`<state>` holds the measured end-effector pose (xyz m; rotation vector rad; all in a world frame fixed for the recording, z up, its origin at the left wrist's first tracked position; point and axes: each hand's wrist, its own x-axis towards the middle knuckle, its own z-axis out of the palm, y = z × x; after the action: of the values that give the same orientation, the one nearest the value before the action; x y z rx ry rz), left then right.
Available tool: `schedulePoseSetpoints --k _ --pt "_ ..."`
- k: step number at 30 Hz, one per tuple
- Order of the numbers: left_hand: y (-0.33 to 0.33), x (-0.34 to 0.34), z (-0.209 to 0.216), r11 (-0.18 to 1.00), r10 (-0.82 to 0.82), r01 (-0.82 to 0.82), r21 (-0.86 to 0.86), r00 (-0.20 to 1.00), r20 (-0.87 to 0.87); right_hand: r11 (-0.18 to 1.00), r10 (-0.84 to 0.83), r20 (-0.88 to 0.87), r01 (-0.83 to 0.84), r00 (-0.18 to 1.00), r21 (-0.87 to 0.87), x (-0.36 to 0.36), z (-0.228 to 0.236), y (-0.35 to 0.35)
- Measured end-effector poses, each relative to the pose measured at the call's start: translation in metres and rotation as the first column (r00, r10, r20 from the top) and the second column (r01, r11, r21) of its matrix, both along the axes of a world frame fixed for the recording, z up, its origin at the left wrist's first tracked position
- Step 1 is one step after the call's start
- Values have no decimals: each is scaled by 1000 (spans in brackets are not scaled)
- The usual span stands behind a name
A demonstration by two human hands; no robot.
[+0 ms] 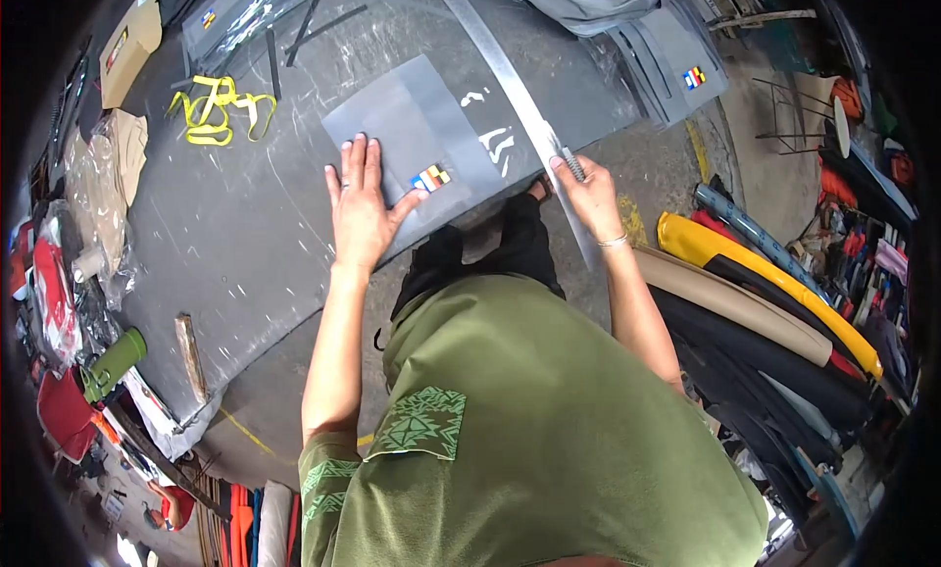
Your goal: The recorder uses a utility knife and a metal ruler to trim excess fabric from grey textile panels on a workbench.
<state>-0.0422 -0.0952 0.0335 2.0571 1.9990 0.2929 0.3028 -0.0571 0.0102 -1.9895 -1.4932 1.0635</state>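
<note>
My left hand (361,206) lies flat, fingers stretched out, on a grey sheet (400,106) at the table's near edge. The sheet looks like coated fabric, with a darker strip along its right part. A small patch of coloured blocks (431,179) is printed on it, by my left thumb. To the right, my right hand (591,202) is closed round a long metal ruler (502,69), which slants across the table and past its near edge. Under the right thumb shows a small grey ribbed tool (573,164), perhaps a cutter; its blade cannot be made out.
The dark, scratched table (265,224) carries a tangled yellow strap (218,111) and a wooden stick (191,356). A stack of grey sheets (667,62) lies at the far right corner. Rolls of material, one yellow (774,283), stand right of me. A cardboard box (130,46) sits far left.
</note>
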Motion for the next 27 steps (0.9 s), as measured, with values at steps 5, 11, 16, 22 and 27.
schedulePoseSetpoints --k 5,11,16,22,27 --pt "11 16 -1 1000 17 -17 19 1000 14 980 -142 -33 145 989 136 19 18 7" --pt "23 29 -9 999 2 -3 44 1000 13 980 -129 -12 129 992 149 38 36 -13" --pt "29 36 -17 994 12 -13 112 1000 8 995 -53 -116 62 992 74 2 21 -44" --pt "31 38 -16 993 -3 5 114 1000 -24 998 -52 -71 49 996 -44 -32 -3 -58" --pt "32 33 -16 996 -18 19 81 1000 -13 1000 7 -56 -7 998 0 -43 6 -40"
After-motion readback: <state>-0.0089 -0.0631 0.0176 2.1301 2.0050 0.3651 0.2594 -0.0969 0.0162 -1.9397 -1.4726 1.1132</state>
